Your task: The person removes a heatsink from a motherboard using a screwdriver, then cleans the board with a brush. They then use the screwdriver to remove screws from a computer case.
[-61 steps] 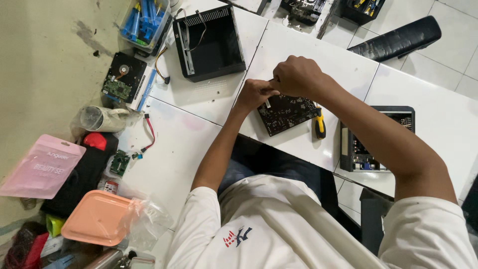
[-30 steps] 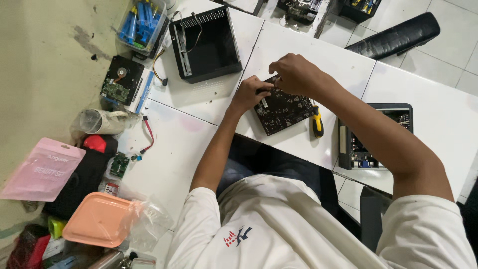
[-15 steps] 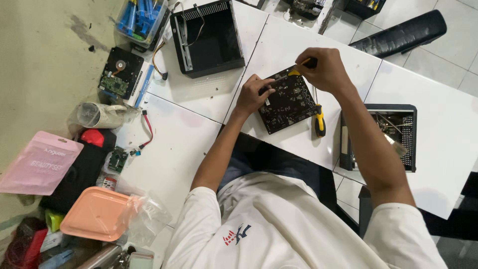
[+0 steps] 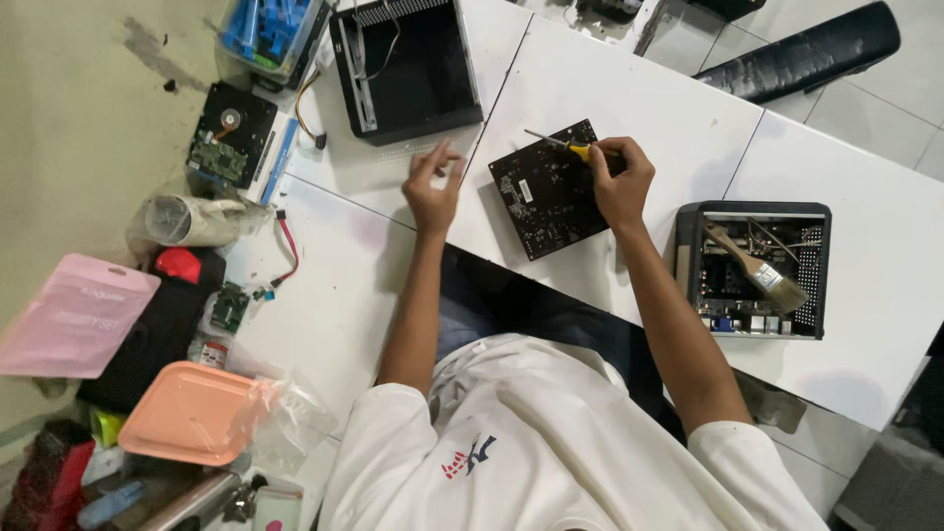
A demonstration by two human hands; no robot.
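The circuit board (image 4: 551, 192) lies flat on the white table (image 4: 659, 108), directly ahead of the seated person. Right hand (image 4: 621, 182) rests on the board's right edge, gripping a screwdriver (image 4: 565, 147) whose shaft lies across the board's far side. Left hand (image 4: 433, 187) is just left of the board, over the table, apart from it. Open case (image 4: 405, 64) sits beyond and left of the board. Second case (image 4: 755, 267) sits right of the board; a brush (image 4: 759, 270) lies in it. Hard drive (image 4: 231, 138) lies far left of the board.
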